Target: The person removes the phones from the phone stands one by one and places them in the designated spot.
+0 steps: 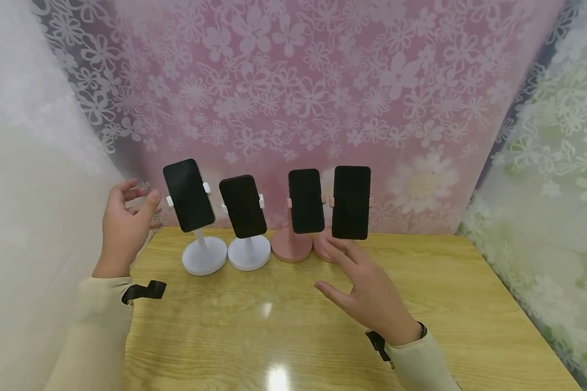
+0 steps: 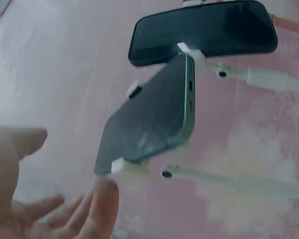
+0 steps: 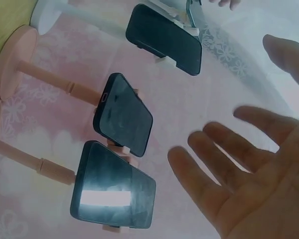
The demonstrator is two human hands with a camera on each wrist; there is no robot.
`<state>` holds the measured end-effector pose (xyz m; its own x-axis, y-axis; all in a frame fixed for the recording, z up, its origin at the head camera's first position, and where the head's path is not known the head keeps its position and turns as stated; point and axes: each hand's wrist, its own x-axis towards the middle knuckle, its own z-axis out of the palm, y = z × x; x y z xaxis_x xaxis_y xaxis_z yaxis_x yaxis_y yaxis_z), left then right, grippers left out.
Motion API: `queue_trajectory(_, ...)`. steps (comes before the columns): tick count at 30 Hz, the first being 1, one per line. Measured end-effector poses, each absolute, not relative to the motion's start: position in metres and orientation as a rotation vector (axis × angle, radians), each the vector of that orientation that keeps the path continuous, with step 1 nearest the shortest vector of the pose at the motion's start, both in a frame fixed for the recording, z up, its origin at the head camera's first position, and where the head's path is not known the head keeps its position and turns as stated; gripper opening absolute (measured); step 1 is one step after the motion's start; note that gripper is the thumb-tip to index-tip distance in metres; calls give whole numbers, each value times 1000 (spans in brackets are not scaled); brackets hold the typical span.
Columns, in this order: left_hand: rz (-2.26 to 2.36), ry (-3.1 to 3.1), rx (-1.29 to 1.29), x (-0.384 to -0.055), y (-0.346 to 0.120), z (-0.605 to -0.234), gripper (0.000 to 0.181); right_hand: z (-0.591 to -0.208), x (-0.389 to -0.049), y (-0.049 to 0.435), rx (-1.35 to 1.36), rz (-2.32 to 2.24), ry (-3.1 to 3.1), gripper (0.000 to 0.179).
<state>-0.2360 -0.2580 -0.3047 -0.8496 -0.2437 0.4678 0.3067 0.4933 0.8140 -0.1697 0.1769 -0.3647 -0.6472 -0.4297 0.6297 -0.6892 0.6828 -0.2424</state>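
Observation:
A row of smartphones stands clamped in phone stands, screens facing me. At the far left, a phone (image 1: 189,195) sits tilted in a white stand (image 1: 204,256); my left hand (image 1: 127,225) is beside its left edge, thumb and fingers spread, holding nothing. Another phone (image 1: 243,206) rests in a second white stand (image 1: 249,252). Right of it, a phone (image 1: 306,201) is in a pink stand (image 1: 291,245), and the rightmost phone (image 1: 351,202) is in another pink one, its base partly hidden. My right hand (image 1: 369,288) hovers below that phone, fingers extended and empty.
A wood-grain table (image 1: 254,331) carries the stands near its back edge. Behind them hangs a pink floral curtain (image 1: 293,81). Pale curtains close in on the left (image 1: 34,163) and on the right (image 1: 557,217). Black straps circle both wrists.

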Motion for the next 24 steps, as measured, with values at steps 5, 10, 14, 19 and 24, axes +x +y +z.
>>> queue_trajectory(5,-1516,-2261,-160,-246,-261,-311,62,-365,-169,177,876,603,-2338,70)
queue_trajectory(10,-1505,-2294,-189,-252,-260,-316,53,-364,-167,177,811,581,-2368,65)
queue_trajectory(14,-1525,-2347,-227,-254,-259,-318,54,-363,-166,177,769,556,-2391,64)
queue_trajectory(19,-1563,-2324,-159,-257,-257,-321,65,-363,-166,176,725,517,-2408,64)
queue_trajectory(24,-1590,-2315,-135,-265,-261,-333,71,-363,-167,175,708,525,-2442,64)
